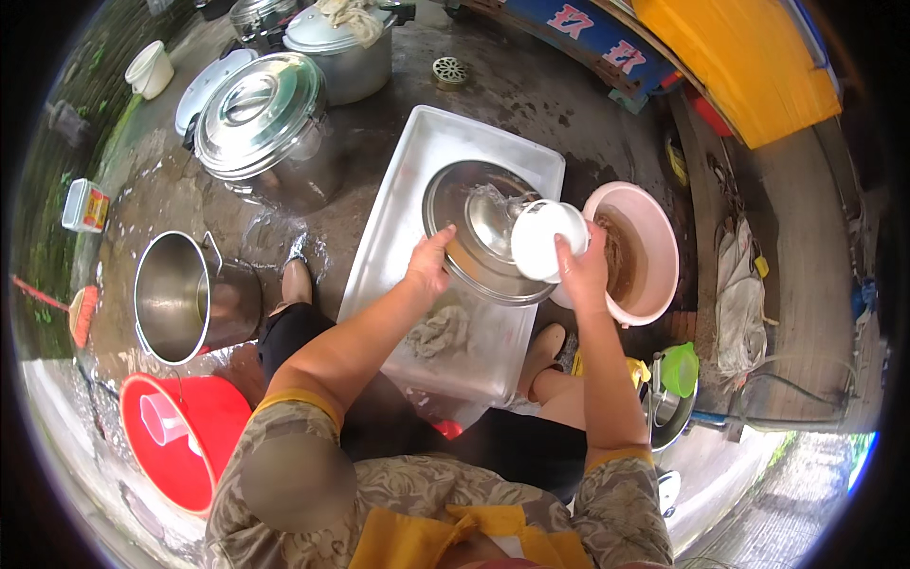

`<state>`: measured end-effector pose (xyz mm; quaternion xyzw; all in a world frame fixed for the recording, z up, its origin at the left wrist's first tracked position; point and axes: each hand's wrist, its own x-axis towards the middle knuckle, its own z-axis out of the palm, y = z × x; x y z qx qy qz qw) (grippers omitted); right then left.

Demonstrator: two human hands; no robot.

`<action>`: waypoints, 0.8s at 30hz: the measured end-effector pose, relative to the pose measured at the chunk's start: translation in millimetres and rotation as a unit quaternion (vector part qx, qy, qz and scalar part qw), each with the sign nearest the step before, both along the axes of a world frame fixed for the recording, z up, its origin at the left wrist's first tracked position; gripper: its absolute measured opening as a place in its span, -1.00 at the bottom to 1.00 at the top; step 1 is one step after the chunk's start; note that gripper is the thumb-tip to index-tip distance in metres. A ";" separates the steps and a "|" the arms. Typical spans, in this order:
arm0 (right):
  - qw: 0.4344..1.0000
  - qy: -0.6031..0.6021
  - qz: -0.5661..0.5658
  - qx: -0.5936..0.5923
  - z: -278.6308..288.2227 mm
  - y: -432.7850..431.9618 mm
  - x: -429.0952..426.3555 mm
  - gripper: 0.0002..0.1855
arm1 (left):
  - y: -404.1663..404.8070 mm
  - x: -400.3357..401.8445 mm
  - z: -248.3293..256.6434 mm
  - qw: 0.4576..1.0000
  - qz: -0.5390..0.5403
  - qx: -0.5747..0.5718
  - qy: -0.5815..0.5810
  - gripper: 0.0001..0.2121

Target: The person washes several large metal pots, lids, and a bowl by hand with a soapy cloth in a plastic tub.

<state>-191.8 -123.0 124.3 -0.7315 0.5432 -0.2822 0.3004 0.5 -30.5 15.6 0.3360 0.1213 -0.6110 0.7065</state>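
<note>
My left hand [431,264] grips the near left rim of a round stainless-steel pot lid [455,213], tilted above a rectangular metal tray [398,163]. In my right hand [587,272] is a white plastic scoop or bowl [542,245], tipped over the lid's right side. Water splashes across the lid near its middle. A crumpled grey cloth [439,331] lies in the tray below the lid. Just right of my right hand stands a pink plastic tub [659,256] with brownish water in it.
A lidded steel pot [263,117] and an aluminium pressure cooker [353,67] stand at the upper left. A steel bucket [170,299] and a red bucket [188,427] holding a pink jug [163,419] are on my left. A green scoop [679,370] is at right.
</note>
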 end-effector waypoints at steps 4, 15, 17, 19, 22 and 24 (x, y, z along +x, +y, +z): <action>0.972 0.115 0.147 -0.140 3.2 42.9 21.8 -0.34 | -0.8 -21.5 -13.8 0.998 -0.009 0.038 0.041 -0.76; 0.941 0.204 -0.204 -0.175 -38.6 -83.7 -155.2 -0.34 | -4.9 -12.3 -7.4 0.995 -0.067 -0.027 -0.070 -0.68; 0.914 0.306 -0.231 -0.132 -65.0 -84.7 -165.2 -0.29 | -1.5 -0.6 9.4 0.991 -0.097 -0.058 -0.072 -0.68; 0.902 0.394 -0.175 -0.012 -86.3 -79.1 -159.7 -0.28 | 4.7 10.5 30.0 0.982 -0.163 -0.035 -0.092 -0.72; 0.908 0.394 -0.142 -0.027 -131.4 -113.6 -231.4 -0.35 | -8.3 -1.0 26.2 0.978 -0.131 -0.105 -0.127 -0.75; 0.895 0.433 -0.099 -0.028 -137.8 -116.1 -223.3 -0.39 | -4.3 9.2 6.7 0.938 -0.119 -0.113 -0.305 -0.70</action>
